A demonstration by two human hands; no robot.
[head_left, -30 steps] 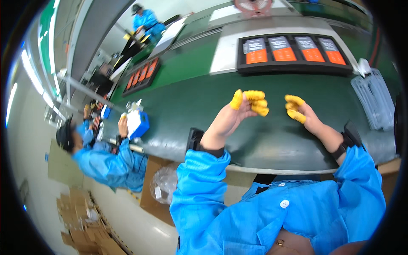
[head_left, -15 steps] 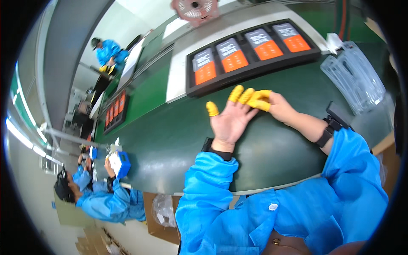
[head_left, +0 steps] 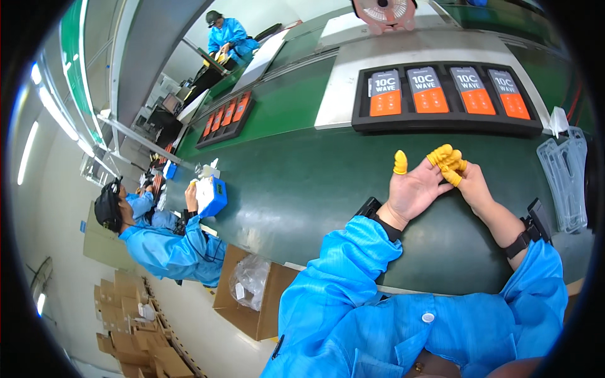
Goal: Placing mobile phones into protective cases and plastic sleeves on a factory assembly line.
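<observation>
The left hand shows its palm, thumb apart from the other fingers. The right hand touches the yellow caps on the left fingertips; everything overlaps, so I can't tell if it pinches. Beyond, a black tray holds four orange-and-gray boxes. The top edge cuts off a pink fan.

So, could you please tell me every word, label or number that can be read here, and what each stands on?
I won't copy wording, but it stands here:
Four grey-and-orange packages in the black tray: large print readable, finer print too small.
Farther orange packages: any print too small to read.
White label on the clear bag: too small.
</observation>
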